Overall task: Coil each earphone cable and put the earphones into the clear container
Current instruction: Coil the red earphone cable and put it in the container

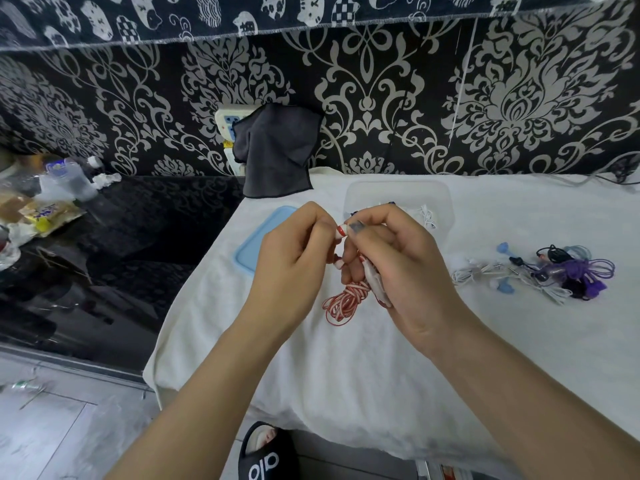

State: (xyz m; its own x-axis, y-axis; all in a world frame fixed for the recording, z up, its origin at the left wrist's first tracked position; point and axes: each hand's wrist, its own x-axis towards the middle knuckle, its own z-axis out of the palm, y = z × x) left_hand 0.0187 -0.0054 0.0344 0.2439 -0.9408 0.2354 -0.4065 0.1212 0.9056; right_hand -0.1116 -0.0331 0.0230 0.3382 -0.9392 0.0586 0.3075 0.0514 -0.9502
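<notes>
Both your hands, left (294,251) and right (391,258), pinch the red-and-white striped earphone cable (344,301); coiling underway; next, clear plastic container (398,195).

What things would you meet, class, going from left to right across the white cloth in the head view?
Blue lid → left hand → red-and-white earphone cable → right hand → tangled pile of white, blue and purple earphones.
</notes>
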